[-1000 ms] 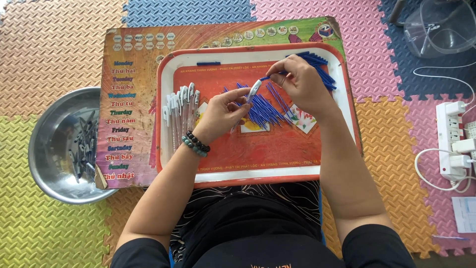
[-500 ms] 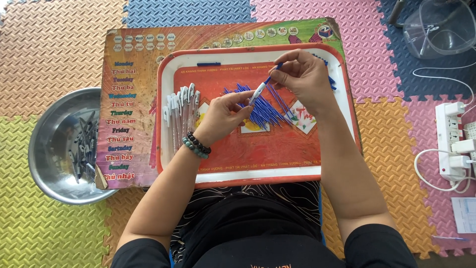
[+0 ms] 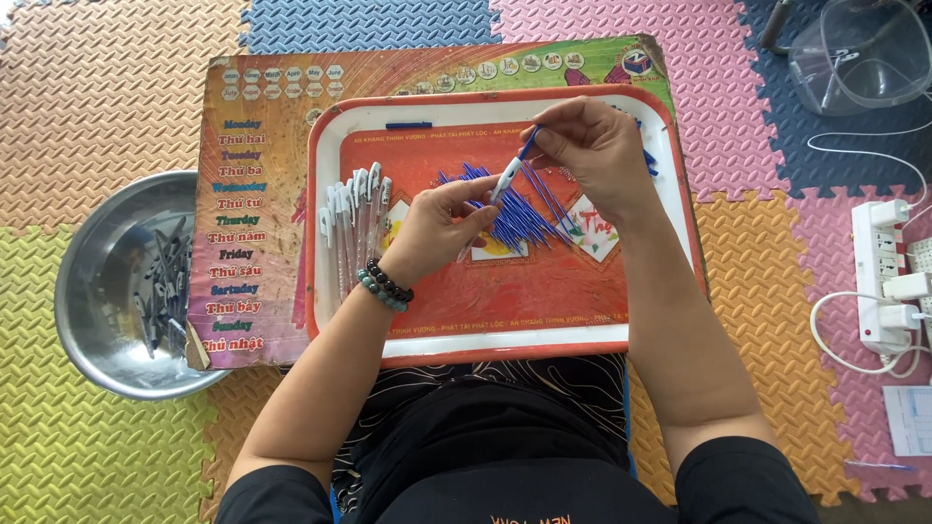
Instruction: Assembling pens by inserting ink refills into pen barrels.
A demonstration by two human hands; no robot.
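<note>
Two hands meet over the middle of the red tray [image 3: 505, 347]. The left hand [image 3: 437, 228] pinches a white pen barrel [image 3: 506, 181] near its lower end, and the right hand [image 3: 592, 146] pinches a thin blue refill [image 3: 527, 147] at the barrel's top. Both parts look light and stiff; the refill is slim and may bend, so it is best held close to the barrel mouth. Compared with half a second ago, the refill seems to sit deeper in the barrel.
</note>
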